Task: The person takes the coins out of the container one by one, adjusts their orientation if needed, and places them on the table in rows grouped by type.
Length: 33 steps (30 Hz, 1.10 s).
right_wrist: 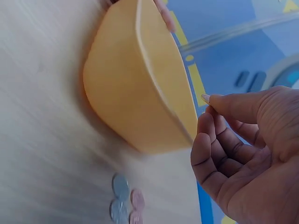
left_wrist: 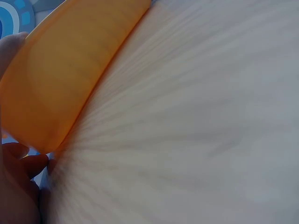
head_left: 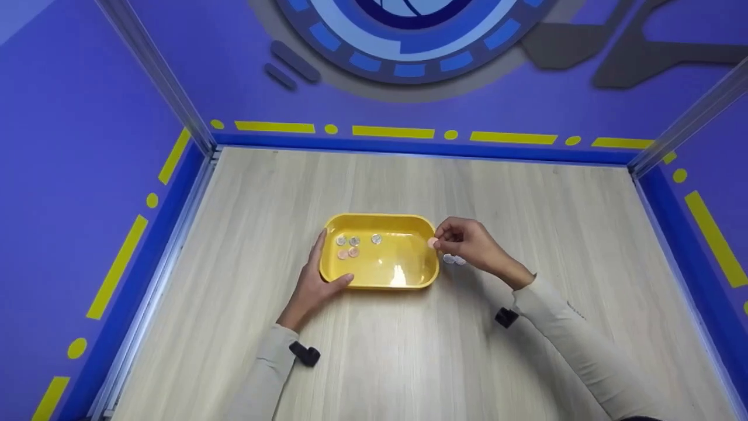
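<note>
A yellow plastic tray stands on the table, with three silver coins and two copper coins lying in its left and middle part. My left hand grips the tray's left end, thumb over the front rim and fingers along the outer wall. Between thumb and fingertips, my right hand pinches a copper coin at the tray's right rim. In the right wrist view that coin shows edge-on. Below the right hand, silver coins and copper coins lie on the table beside the tray.
The wooden table is bounded by blue panels with yellow dashes at the back and both sides. Metal rails run up the corners. A small black device is worn on each wrist.
</note>
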### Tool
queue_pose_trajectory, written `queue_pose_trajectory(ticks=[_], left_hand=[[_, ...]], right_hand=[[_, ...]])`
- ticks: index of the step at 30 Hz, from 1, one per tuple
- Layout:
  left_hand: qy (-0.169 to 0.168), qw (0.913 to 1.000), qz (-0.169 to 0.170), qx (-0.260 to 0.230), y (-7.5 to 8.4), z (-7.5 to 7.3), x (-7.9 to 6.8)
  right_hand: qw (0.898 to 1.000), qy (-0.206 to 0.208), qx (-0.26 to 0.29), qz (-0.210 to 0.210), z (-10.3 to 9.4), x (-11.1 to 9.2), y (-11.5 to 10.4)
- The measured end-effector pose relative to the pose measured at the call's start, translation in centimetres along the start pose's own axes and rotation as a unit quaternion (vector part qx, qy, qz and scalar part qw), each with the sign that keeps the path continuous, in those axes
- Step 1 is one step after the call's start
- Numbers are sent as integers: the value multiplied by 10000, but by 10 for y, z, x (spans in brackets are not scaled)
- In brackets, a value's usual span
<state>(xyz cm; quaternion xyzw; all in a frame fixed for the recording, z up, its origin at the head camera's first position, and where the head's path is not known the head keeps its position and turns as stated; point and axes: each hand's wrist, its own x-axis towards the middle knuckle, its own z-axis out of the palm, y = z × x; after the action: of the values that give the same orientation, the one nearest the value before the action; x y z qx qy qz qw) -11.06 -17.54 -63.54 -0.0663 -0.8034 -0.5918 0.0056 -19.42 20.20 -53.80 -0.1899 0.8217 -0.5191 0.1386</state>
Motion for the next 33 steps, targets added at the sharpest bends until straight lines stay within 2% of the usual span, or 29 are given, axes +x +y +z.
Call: queue_pose_trajectory(ticks=[9, 18, 23, 33], left_hand=[[16, 10000, -49, 0, -2, 1, -1], [56, 10000, -60, -16, -2, 0, -3], [60, 10000, 6, 31, -1, 0, -3], [44, 10000, -7, 33, -1, 0, 0]], right_hand=[[9988, 365, 39, 336, -26, -9, 30], [9961, 554, -388, 570, -35, -19, 68], [9922, 668, -768, 724, -36, -25, 76], [9885, 823, -954, 833, -37, -33, 85]])
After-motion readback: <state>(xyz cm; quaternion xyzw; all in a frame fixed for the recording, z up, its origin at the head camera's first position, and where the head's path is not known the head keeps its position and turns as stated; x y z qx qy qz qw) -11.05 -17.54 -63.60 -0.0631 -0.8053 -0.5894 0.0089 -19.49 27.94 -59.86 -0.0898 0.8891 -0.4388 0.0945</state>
